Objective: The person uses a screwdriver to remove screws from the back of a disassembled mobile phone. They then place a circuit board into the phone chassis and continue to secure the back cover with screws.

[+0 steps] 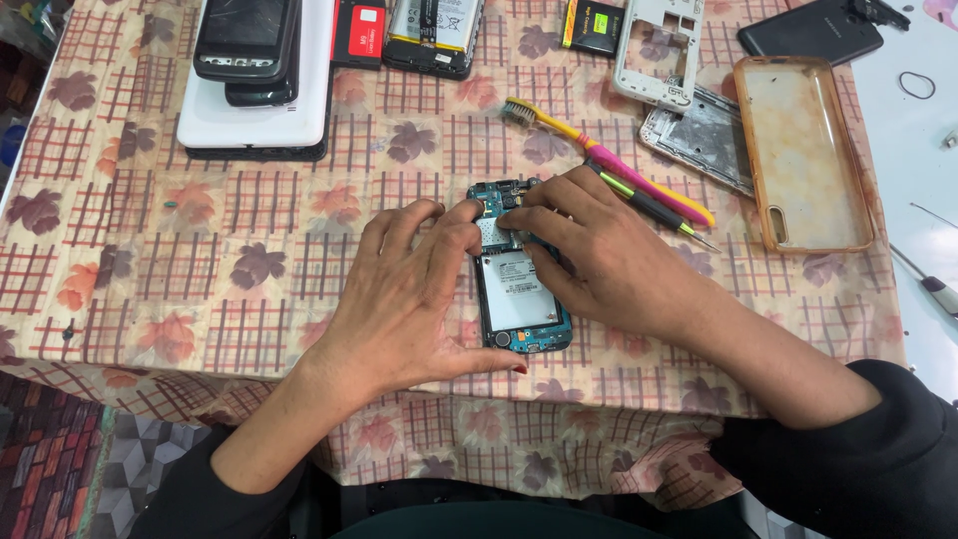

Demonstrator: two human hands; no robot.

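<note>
**Opened phone: board work in progress**

We see both hands resting on an opened phone (521, 284) that lies face down near the middle of the front edge of the table (150, 299). Its back cover is already off: the green circuit board and a white-labelled battery are exposed. The left hand (414, 299) lies flat beside the phone, fingers spread, with the fingertips (461, 215) pressing on the upper left part of the board. The right hand (609, 255) comes in from the right, fingers drawn together over the upper board; it may be pinching a small part there, but the fingers hide the contact point and we cannot tell.

We judge the work to be midway. Removal of the rear shell is done. The battery is still seated and the board is still in its frame.

Just right of the right hand lie a yellow-and-pink toothbrush (609, 160) and a dark screwdriver (649, 208), touching each other. Toward the far right corner lie a bare metal phone frame (699, 135), a white phone frame (659, 50) and an orange-rimmed clear case (803, 155). At the far left corner, two dark phones (247, 45) are stacked on a white tablet (259, 110). Loose batteries (434, 30) lie along the far edge.

The table carries a checked cloth with a leaf print, which hangs over the front edge. A white surface adjoins on the right, and patterned flooring shows at lower left.
</note>
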